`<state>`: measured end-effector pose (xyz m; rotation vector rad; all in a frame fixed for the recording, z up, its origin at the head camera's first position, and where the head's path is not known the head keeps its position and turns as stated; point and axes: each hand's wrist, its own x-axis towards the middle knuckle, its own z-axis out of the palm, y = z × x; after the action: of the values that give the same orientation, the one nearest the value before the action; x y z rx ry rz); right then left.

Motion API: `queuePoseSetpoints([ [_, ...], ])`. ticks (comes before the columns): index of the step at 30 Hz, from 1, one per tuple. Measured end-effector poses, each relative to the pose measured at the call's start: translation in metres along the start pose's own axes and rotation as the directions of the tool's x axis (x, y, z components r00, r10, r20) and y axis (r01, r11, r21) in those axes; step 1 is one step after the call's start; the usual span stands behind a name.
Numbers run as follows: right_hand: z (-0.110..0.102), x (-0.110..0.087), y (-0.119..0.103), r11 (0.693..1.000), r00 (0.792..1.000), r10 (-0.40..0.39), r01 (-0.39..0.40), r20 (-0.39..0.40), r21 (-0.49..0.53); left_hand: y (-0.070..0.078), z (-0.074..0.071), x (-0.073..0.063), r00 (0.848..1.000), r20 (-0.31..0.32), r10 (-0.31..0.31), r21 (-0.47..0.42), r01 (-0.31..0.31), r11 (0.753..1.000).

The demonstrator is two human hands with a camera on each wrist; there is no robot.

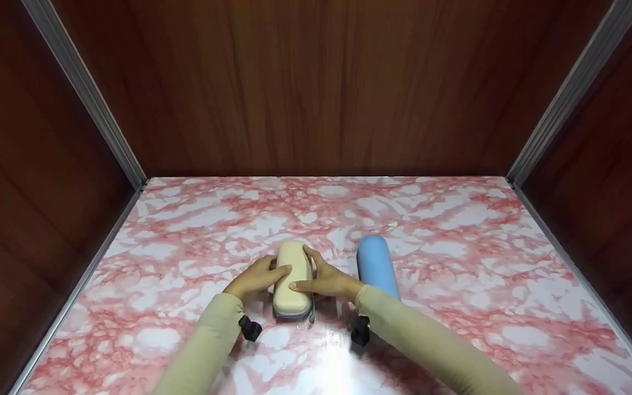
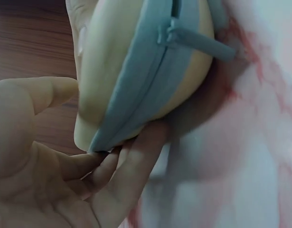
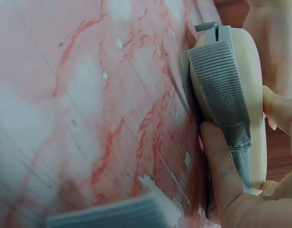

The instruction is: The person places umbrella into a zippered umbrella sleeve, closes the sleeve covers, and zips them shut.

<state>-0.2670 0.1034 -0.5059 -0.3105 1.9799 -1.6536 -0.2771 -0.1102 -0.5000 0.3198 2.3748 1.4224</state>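
Note:
A pale yellow zippered case lies lengthwise in front of me, between both hands. My left hand grips its left side, thumb on the lid and fingers low along the edge. On the opposite side my right hand holds it with thumb across the top and fingers against the side. In the left wrist view a grey-blue zipper runs around the case, its pull tab sticking out. A ribbed grey strap covers part of the side in the right wrist view.
A blue case of similar long, rounded shape lies to the right, its near end partly behind the right forearm. The tabletop has a red and white marbled pattern. Dark wood panels with metal corner strips enclose the back and sides.

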Motion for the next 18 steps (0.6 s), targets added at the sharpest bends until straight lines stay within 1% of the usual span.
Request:
queuePoseSetpoints([
  [1, -0.0003, -0.0003, -0.0002, 1.000, 1.000, 0.002, -0.002, 0.001, -0.003, -0.0002, 0.0001, 0.0018, 1.000, -0.004, 0.003, 0.014, -0.002, 1.000],
  [5, -0.0011, -0.0011, -0.0006, 1.000, 1.000, 0.014, -0.014, 0.001, -0.024, 0.0004, 0.0000, 0.0056, 0.999, -0.022, -0.039, 0.027, 0.040, 0.999],
  [9, -0.0014, -0.0011, 0.0000, 0.999, 1.000, 0.015, -0.016, -0.012, -0.044, 0.0029, -0.0020, 0.0083, 0.998, -0.004, -0.069, 0.024, 0.069, 0.997],
  [14, -0.0010, -0.0017, 0.0010, 0.996, 1.000, 0.016, -0.018, -0.019, -0.082, 0.0026, -0.0055, 0.0104, 0.990, 0.053, -0.131, -0.065, 0.134, 0.989],
  [18, -0.0012, -0.0019, 0.0006, 0.992, 1.000, 0.008, -0.011, -0.026, -0.123, 0.0023, -0.0065, 0.0098, 0.984, 0.068, -0.162, -0.124, 0.169, 0.978],
])
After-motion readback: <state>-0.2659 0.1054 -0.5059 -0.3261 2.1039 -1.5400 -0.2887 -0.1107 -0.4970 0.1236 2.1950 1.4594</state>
